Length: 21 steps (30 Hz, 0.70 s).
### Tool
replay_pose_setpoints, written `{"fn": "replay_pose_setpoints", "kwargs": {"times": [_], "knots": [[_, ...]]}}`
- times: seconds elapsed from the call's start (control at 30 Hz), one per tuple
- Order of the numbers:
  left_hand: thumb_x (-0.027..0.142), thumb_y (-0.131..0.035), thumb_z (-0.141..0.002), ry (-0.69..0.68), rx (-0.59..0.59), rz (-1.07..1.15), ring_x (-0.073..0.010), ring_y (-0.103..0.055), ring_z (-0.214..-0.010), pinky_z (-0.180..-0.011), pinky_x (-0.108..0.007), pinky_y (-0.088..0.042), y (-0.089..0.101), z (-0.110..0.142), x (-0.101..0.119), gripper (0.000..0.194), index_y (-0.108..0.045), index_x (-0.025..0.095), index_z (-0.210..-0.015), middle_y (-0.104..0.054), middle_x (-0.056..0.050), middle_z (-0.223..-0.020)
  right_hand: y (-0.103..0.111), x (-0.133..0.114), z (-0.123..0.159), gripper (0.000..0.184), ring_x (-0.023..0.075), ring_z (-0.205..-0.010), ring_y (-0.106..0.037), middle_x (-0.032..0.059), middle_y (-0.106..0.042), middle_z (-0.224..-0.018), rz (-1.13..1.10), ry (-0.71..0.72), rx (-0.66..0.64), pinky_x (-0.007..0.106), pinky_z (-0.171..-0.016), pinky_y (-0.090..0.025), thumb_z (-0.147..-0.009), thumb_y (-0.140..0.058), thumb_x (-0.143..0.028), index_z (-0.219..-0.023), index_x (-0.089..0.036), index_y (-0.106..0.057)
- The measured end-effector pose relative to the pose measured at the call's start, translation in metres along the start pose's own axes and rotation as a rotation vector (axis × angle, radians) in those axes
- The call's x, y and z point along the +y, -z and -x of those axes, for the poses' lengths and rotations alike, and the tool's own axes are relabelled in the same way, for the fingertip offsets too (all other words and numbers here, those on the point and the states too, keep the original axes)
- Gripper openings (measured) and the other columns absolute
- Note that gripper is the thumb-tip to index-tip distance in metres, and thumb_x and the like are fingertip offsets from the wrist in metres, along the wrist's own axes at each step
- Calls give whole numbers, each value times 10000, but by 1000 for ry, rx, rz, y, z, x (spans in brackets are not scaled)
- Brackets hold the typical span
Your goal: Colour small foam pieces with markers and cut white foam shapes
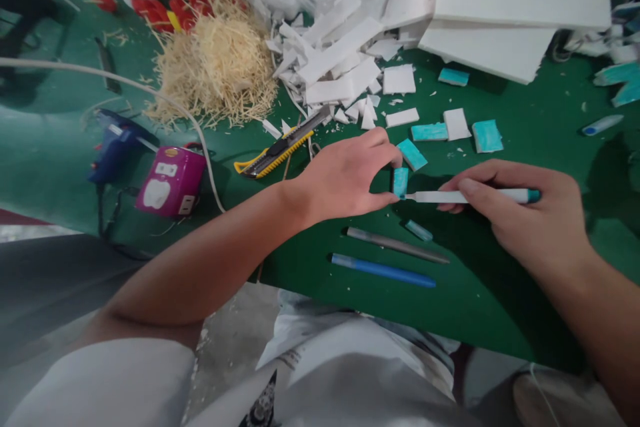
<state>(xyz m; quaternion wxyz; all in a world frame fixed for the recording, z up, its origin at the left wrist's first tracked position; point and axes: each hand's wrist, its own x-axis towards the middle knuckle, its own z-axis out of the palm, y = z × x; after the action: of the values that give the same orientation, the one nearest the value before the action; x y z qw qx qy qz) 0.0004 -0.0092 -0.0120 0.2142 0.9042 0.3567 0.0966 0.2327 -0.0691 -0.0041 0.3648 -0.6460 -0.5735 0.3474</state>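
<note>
Left grip (350, 177) pinches the block (401, 180), long axis 12-to-6, at the grip's 3 o'clock; right grip (537, 203), farther off, pinches the pen (440, 197) pointing to 9 o'clock, tip at the block's 6 o'clock end.

**White Shirt, Dark Print, Bare Forearms**

We wear a loose white shirt (370, 370) that falls in soft, grey-shadowed folds below and between our two hands. A dark, pointed print (263, 400) with a pale pattern inside sits on it, below our left hand (350, 177), with small dark lettering (295, 355) just above. Our short left sleeve (110, 383) is plain white. Both forearms are bare, as is our right hand (535, 213).
</note>
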Motion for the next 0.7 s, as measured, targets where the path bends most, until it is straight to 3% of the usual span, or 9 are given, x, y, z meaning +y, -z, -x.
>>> {"fn": "replay_pose_setpoints", "kwargs": {"times": [0.13, 0.3, 0.43, 0.6, 0.7], "knots": [[351, -771, -905, -1, 6, 3, -179, -657, -870, -735, -280, -465, 0, 0, 0, 340, -685, 202, -1198, -655, -61, -1149, 0, -4, 0, 125, 157, -559, -661, -8, -711, -612, -5, -23, 70, 294, -560, -573, -774, -696, -328, -694, -282, -781], [348, -782, -904, 1, 2, 1, -190, -663, -904, -740, -288, -465, -1, -1, -1, 346, -691, 192, -1199, -659, -69, -1163, 0, -6, 0, 125, 150, -526, -635, -5, -698, -583, 6, -22, 17, 281, -510, -534, -721, -697, -308, -611, -280, -749], [338, -785, -906, 2, 4, 4, -188, -666, -909, -743, -290, -468, -1, -1, -1, 345, -693, 192, -1205, -659, -69, -1173, -1, -4, -1, 123, 143, -567, -659, -7, -725, -635, -8, -35, 85, 283, -583, -578, -783, -703, -338, -727, -287, -800], [333, -807, -895, 1, 8, 10, -193, -669, -925, -754, -291, -470, -1, 0, -1, 352, -697, 187, -1197, -664, -68, -1174, 1, -3, -1, 141, 146, -540, -647, -6, -705, -589, -16, -21, 3, 272, -532, -552, -765, -704, -328, -652, -285, -776], [342, -803, -900, 6, 9, 12, -187, -666, -903, -743, -290, -466, -1, 0, 0, 351, -697, 190, -1198, -664, -65, -1175, 0, -3, -1, 129, 137, -584, -665, -2, -741, -661, -3, -24, 72, 270, -589, -578, -796, -708, -342, -731, -283, -802]]}}
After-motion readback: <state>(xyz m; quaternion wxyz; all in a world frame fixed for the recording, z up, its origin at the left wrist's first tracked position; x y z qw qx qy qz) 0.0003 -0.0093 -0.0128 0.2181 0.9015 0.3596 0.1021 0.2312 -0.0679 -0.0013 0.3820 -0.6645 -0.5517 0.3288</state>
